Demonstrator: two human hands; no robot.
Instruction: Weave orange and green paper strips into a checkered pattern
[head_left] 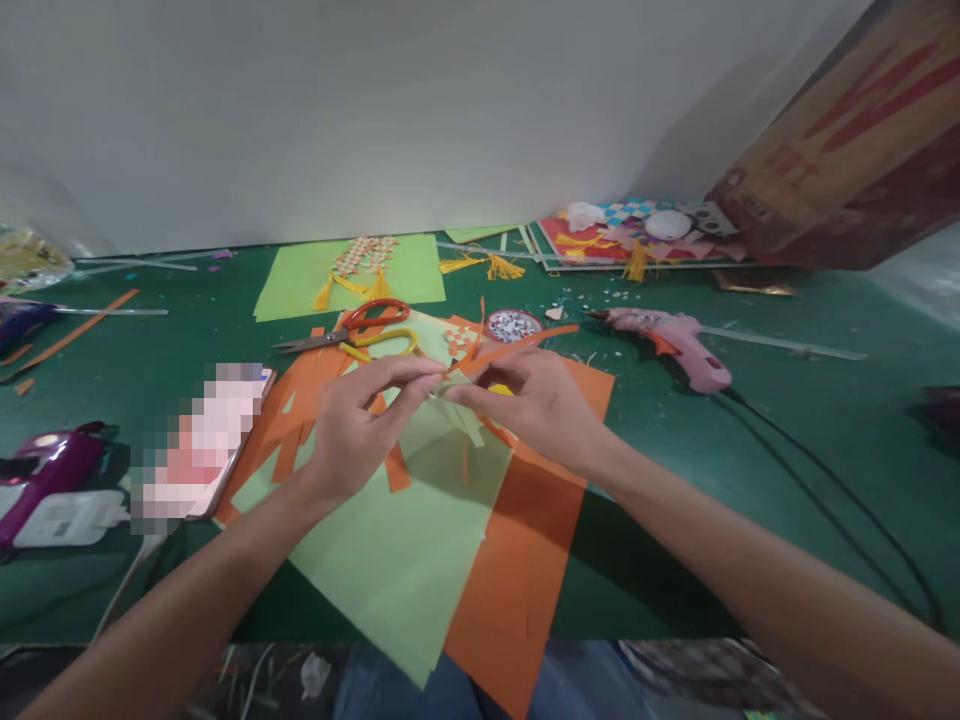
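My left hand (pixel 367 415) and my right hand (pixel 536 400) meet above the paper sheets, thumbs and fingertips pinched together on narrow paper strips. Pale green strips (pixel 471 422) hang down between the hands, and an orange strip (pixel 536 340) sticks out above the right hand. Where the strips cross, my fingers partly hide them. Below lies a pale green sheet (pixel 397 560) over an orange sheet (pixel 517 560). Just beyond the left hand rest scissors (pixel 360 330) with red and yellow handles. A small orange-and-white woven paper piece (pixel 459 342) shows behind my fingertips.
A pink glue gun (pixel 675 340) with a black cord lies at right. Behind are a dish of small beads (pixel 514 325), yellow tassels (pixel 504 267) and a green sheet (pixel 289 280) bearing a woven piece. A phone (pixel 214 440) and purple device (pixel 56 465) lie at left.
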